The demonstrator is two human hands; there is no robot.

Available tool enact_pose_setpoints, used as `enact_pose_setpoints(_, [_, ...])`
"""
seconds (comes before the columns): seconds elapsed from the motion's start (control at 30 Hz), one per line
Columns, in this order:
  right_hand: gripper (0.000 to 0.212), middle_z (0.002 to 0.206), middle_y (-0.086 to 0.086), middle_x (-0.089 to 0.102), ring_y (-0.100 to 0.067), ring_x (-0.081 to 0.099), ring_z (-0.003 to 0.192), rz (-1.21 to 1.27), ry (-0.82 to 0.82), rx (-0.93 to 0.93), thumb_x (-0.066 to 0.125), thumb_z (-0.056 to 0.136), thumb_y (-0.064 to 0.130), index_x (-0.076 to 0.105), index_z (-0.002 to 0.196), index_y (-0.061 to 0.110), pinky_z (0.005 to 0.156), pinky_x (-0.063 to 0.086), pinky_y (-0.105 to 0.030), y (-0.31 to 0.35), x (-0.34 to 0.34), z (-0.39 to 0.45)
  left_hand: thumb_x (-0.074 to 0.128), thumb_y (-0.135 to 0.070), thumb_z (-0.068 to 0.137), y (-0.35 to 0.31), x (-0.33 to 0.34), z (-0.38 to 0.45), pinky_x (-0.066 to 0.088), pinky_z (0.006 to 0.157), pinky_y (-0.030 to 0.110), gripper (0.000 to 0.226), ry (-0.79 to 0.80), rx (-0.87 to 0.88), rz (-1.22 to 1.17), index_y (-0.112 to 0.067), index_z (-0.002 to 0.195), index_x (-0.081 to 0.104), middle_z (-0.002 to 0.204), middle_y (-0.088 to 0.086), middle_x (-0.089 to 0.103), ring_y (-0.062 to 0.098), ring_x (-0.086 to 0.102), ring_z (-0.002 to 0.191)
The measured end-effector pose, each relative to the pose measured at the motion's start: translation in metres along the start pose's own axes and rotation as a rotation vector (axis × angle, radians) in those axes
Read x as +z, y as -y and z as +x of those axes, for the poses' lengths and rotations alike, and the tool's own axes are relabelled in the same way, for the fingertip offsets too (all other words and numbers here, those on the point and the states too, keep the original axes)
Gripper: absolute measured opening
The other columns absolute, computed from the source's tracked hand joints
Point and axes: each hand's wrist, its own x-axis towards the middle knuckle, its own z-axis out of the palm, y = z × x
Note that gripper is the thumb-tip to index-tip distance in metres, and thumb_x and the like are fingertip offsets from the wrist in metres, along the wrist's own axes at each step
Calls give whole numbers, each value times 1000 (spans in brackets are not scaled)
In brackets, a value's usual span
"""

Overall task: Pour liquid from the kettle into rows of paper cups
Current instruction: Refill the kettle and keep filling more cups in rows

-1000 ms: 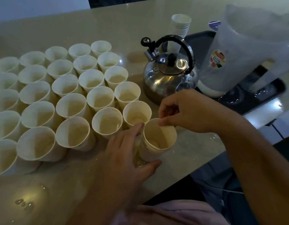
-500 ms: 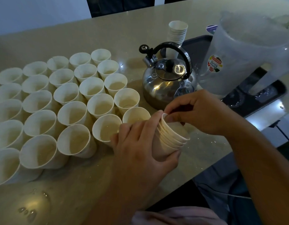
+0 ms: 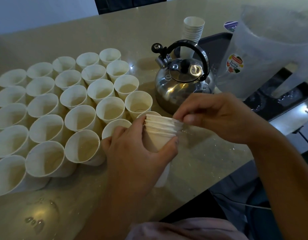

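Kettle stands just behind right hand, untouched.

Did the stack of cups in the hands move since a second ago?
Yes. The stack of nested cups was standing on the countertop; now the left hand holds it lifted and tilted, mouth toward the kettle.

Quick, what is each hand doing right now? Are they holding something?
Left hand: fingers curled round the stack of paper cups, holding it.
Right hand: fingers pinching the rim of the stack's top cup.
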Motion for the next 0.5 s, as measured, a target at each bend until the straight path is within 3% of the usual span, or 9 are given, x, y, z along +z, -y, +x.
enact_pose_setpoints(0.13, [17, 106, 16, 66, -9, 66, 100, -109, 28, -23, 60, 92, 34, 65, 107, 41, 84, 49, -15, 1, -1, 2, 60, -74, 69, -1, -1, -1, 48, 86, 52, 70, 31, -10, -20, -38, 128, 53, 89, -48, 36, -6, 29, 86])
enact_pose_setpoints(0.23, [13, 104, 15, 65, -6, 64, 100, -142, 21, -32, 61, 92, 34, 66, 103, 39, 84, 46, -12, 0, -1, 1, 56, -77, 68, -3, 0, -1, 48, 86, 50, 69, 61, -22, -14, -44, 128, 47, 100, -59, 29, -7, 28, 83])
enact_pose_setpoints(0.33, [11, 102, 16, 64, -7, 64, 99, -157, -3, -32, 64, 92, 31, 67, 101, 36, 84, 46, -12, -6, 3, 1, 61, -72, 68, -3, 0, -1, 47, 87, 52, 69, 54, -39, -7, -40, 128, 52, 87, -42, 37, -4, 26, 84])
enact_pose_setpoints(0.5, [11, 105, 14, 61, -3, 60, 97, -225, -63, -97, 59, 93, 31, 67, 102, 33, 83, 44, -10, -8, 5, -1, 59, -73, 66, -6, -2, -1, 45, 90, 48, 70, 53, -71, 4, -39, 127, 54, 87, -35, 33, -3, 22, 80])
